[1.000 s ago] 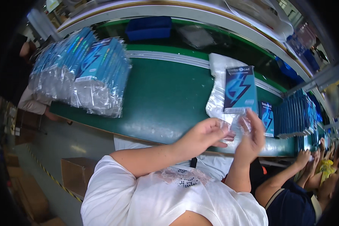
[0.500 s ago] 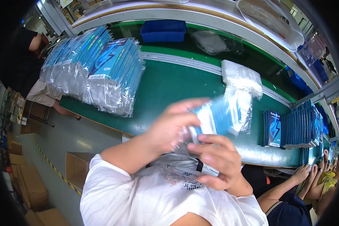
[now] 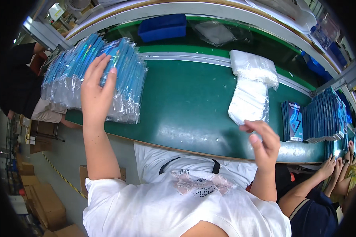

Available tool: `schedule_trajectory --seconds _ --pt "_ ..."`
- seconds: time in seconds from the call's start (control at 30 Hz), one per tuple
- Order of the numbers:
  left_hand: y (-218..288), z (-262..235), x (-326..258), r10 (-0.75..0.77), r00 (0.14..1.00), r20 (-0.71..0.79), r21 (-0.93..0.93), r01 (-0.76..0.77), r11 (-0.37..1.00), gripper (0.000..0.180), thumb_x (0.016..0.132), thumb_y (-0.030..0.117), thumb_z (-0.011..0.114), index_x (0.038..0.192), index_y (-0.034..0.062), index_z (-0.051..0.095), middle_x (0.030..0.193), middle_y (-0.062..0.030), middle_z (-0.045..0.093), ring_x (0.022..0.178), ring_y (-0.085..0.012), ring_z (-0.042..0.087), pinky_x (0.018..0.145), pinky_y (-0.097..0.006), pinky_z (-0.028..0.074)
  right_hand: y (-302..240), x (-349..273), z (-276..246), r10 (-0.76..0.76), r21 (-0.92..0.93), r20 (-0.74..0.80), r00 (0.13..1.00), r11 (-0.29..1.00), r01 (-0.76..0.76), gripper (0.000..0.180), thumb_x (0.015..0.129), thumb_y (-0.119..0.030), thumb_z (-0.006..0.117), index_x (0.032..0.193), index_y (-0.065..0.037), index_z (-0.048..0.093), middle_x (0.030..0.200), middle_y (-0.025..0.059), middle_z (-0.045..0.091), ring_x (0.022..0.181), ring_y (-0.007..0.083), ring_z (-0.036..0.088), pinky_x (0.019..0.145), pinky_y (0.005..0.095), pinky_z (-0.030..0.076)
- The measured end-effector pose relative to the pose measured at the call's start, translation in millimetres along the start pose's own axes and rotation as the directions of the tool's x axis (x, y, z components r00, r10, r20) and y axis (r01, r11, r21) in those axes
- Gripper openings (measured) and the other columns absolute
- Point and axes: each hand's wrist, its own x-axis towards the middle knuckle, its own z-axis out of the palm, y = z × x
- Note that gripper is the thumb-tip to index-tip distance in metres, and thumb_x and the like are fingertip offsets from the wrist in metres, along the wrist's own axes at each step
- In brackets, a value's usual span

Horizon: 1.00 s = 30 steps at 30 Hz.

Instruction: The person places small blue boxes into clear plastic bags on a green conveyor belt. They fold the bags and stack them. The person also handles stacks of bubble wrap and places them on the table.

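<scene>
My left hand (image 3: 96, 85) lies against the front of a row of blue boxes in clear plastic bags (image 3: 126, 81), on the left part of the table. Its fingers are stretched out over the front box and the thumb stands apart. My right hand (image 3: 265, 142) hovers over the table's near edge, with the fingers loosely bent, the thumb apart and nothing visible in it. Just beyond its fingertips lies a fanned pile of clear plastic bags (image 3: 248, 100), with a thicker bundle of bags (image 3: 253, 67) behind it.
Unbagged blue boxes (image 3: 320, 118) stand in rows on the right of the green table (image 3: 182, 102). A blue bin (image 3: 162, 28) sits beyond the metal rail, under a shelf. Other people's hands (image 3: 330, 166) work at the far right. Another person (image 3: 21, 79) is at the left.
The blurred blue box between my hands has left the middle. My left hand has moved left and away to the bagged boxes. My right hand has moved right, toward the plastic bags.
</scene>
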Motion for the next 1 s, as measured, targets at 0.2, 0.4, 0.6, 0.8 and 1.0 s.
schedule_trajectory --seconds 0.2,0.4,0.6,0.8,1.0 --pt "-2.1 6.7 5.4 0.152 0.981 -0.119 0.187 -0.128 0.974 0.026 0.086 0.015 0.064 0.108 0.0015 0.065 0.119 -0.0097 0.059 0.120 -0.0259 0.049 0.102 -0.035 0.035 2.2 -3.4 -38.3 0.027 -0.169 -0.268 0.963 0.983 -0.075 0.022 0.085 -0.011 0.059 0.099 0.006 0.064 0.087 0.0135 0.066 0.079 0.0197 0.061 0.074 0.0288 0.046" --pt "69.1 13.9 -25.2 0.314 0.917 -0.247 -0.074 -0.341 0.937 0.015 0.081 0.007 0.067 0.096 0.0034 0.066 0.103 -0.0082 0.063 0.096 -0.0241 0.057 0.087 -0.035 0.042 65.3 11.0 -109.4 -0.111 -0.808 -0.460 0.881 0.464 -0.364 0.060 0.073 -0.037 0.075 0.118 -0.001 0.057 0.112 0.0201 0.058 0.102 0.0309 0.057 0.086 0.0392 0.045" --pt "130.2 107.4 -59.6 0.652 0.737 0.179 -0.522 -0.490 0.698 0.019 0.075 0.006 0.066 0.094 0.0066 0.066 0.104 -0.0047 0.060 0.101 -0.0260 0.055 0.087 -0.040 0.041 92.9 -6.5 -110.7 0.416 -0.765 -0.512 0.752 0.178 -0.619 0.087 0.062 -0.043 0.076 0.137 -0.012 0.041 0.115 0.0229 0.052 0.103 0.0384 0.054 0.088 0.0434 0.045" --pt "139.4 161.7 -60.3 0.719 0.544 0.432 -0.507 -0.513 0.693 0.023 0.078 0.004 0.062 0.100 0.0095 0.066 0.105 -0.0047 0.060 0.101 -0.0231 0.054 0.090 -0.037 0.039 82.0 -5.3 -111.5 0.437 -0.729 -0.396 0.808 0.385 -0.566 0.083 0.060 -0.037 0.077 0.133 -0.010 0.046 0.109 0.0193 0.055 0.100 0.0347 0.056 0.085 0.0398 0.045" --pt "144.6 175.4 -52.6 0.642 0.624 0.446 -0.541 -0.383 0.749 0.011 0.079 0.004 0.063 0.090 0.0044 0.065 0.086 -0.0068 0.057 0.083 -0.0241 0.056 0.075 -0.034 0.046 73.4 -3.6 -99.4 -0.068 -0.622 -0.522 0.850 0.713 -0.325 0.076 0.065 -0.027 0.079 0.131 -0.008 0.047 0.112 0.0149 0.054 0.098 0.0288 0.056 0.089 0.0366 0.044"
